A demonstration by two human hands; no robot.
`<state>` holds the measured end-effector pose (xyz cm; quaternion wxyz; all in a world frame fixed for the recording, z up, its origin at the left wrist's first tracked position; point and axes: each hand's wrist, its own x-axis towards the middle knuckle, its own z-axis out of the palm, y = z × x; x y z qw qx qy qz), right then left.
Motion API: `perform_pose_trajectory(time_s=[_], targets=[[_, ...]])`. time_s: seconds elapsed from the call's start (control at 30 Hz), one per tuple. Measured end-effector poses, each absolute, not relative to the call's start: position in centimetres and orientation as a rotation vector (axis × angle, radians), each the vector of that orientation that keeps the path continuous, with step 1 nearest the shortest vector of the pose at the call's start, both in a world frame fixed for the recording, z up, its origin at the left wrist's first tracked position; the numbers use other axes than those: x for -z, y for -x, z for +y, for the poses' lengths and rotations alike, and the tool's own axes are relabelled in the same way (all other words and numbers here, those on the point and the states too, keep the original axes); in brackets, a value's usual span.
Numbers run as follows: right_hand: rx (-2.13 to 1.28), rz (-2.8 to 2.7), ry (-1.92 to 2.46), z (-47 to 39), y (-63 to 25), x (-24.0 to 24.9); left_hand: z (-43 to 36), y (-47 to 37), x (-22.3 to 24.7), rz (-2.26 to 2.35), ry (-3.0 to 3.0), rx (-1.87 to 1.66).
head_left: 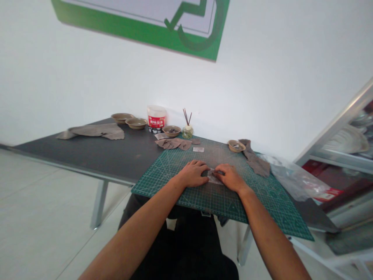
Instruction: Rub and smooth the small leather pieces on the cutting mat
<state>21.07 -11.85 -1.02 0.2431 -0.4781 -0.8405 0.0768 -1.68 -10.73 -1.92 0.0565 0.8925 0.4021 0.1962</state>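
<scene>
A small pale sheet (215, 177) with a greyish printed or patterned face lies on the green cutting mat (163, 175), between my hands. My left hand (194, 174) rests at its left edge, thumb and fingers apart, with the fingertips touching the sheet's side. Over the sheet's right part, my right hand (230, 177) is closed in a pinch. Something small and dark shows at its fingertips, too small to name. Farther back on the mat lies another pale rectangular piece (198, 149), beside several grey-brown cut leather-like pieces (175, 144).
Brown bowls (136, 123) stand along the back, near a red-and-white tub (156, 119) and a reed diffuser (187, 131). A bowl with small pieces (236, 146) sits by a brown scrap (256, 159). Clear plastic bag (297, 177) lies right; large brown hide piece (96, 131) left.
</scene>
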Motion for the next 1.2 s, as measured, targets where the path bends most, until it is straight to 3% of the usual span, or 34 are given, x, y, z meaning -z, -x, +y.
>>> perform_pose_trajectory(time_s=[0.1, 0.3, 0.53, 0.73, 0.9, 1.2], targets=[[-0.051, -2.179, 1.448, -11.3, -21.4, 0.9, -10.7, 1.7, 1.9, 1.218, -2.710, -0.591], [-0.325, -2.357, 1.220, -12.8, -22.6, 0.8, -10.8, 1.7, 1.9, 1.222, -2.721, -0.586], [-0.133, -2.261, 1.341, -11.8, -21.5, 1.1, -10.8, 1.7, 1.9, 1.235, -2.703, -0.594], [-0.258, -2.368, 1.199, -12.6, -20.8, 1.3, -10.9, 1.7, 1.7, 1.230, -2.705, -0.572], [-0.092, -2.250, 1.394, -11.8, -21.0, 1.1, -11.0, 1.6, 1.6, 1.239, -2.690, -0.573], [-0.243, -2.376, 1.209, -12.9, -20.0, 1.3, -10.9, 1.6, 1.6, 1.225, -2.714, -0.559]])
